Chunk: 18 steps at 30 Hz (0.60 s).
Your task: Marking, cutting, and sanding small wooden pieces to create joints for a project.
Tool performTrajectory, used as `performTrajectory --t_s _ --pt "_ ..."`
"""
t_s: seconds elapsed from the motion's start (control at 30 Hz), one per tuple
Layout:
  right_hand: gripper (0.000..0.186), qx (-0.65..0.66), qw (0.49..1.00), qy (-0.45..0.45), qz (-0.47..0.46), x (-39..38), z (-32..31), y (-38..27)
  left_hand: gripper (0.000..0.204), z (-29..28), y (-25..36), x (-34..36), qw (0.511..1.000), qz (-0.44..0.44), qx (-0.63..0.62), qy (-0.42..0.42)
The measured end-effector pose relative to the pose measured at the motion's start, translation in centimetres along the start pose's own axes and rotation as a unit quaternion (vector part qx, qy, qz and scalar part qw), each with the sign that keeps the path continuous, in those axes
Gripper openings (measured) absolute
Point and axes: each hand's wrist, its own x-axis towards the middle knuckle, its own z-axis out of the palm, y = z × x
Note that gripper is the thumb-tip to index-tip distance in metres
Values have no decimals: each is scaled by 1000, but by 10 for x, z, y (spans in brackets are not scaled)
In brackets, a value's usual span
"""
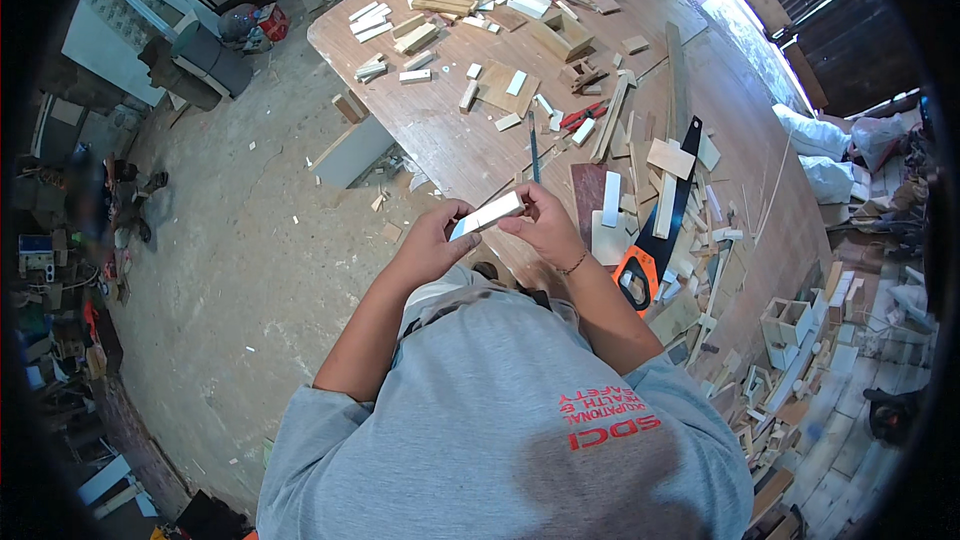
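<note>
Close to my body, at the near edge of the table, I hold a small pale wooden block (497, 210) in both hands. My left hand (438, 237) is closed around its left end, where a bluish-white patch shows; I cannot tell if that is a separate piece. The fingers of my right hand (545, 230) pinch the other end, which tilts up to the right. Just beyond my right hand a dark narrow strip (534, 145) lies on the table. A handsaw (637, 275) with an orange handle and black blade rests to the right among offcuts.
Many wood offcuts (445, 2) cover the far part of the wooden table (400, 120). Red-handled pliers (584, 116) lie near the middle. A board (355, 152) stands off the table's left edge. White sacks (815, 145) and more scraps lie at the right.
</note>
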Motion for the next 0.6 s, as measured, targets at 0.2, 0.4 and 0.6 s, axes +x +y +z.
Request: performTrajectory --t_s 0.2,0.4,0.6 --pt "33 -441 868 35 -226 -6 1 -32 23 1 28 -1 972 89 210 57" --pt "28 -456 869 19 -190 -11 9 -23 23 4 34 9 944 126 303 35" --pt "29 -369 920 -10 -132 -6 -14 -17 28 -6 36 14 954 98 284 -12"
